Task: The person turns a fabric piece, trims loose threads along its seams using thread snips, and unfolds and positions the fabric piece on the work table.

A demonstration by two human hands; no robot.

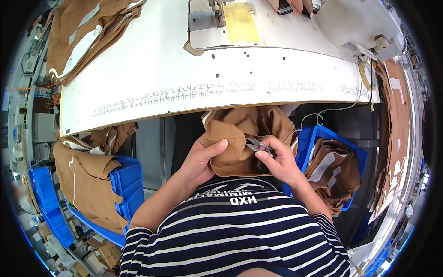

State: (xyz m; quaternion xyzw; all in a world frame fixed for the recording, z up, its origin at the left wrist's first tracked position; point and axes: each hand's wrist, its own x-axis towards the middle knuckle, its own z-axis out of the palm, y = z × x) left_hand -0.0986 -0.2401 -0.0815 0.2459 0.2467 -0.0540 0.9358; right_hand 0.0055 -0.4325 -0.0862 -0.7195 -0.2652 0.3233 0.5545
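Observation:
A tan-brown fabric piece [230,161] with sewn seams is bunched over my lap, just below the table edge. My left hand [199,160] pinches its left side, thumb on top and the other fingers behind the cloth. In my right hand [280,159] is a pair of small metal thread snips [255,145], gripped by the handles. Their pointed blades aim left and lie against the cloth near a seam. Whether a thread is between the blades is too small to tell.
Above my lap stretches a white sewing table [161,69] with printed rulers and a sewing machine's needle plate [207,21]. Brown cut pieces [87,34] lie at its far left. Blue bins [127,180] with brown fabric stand on both sides. A cord [341,108] hangs at the right.

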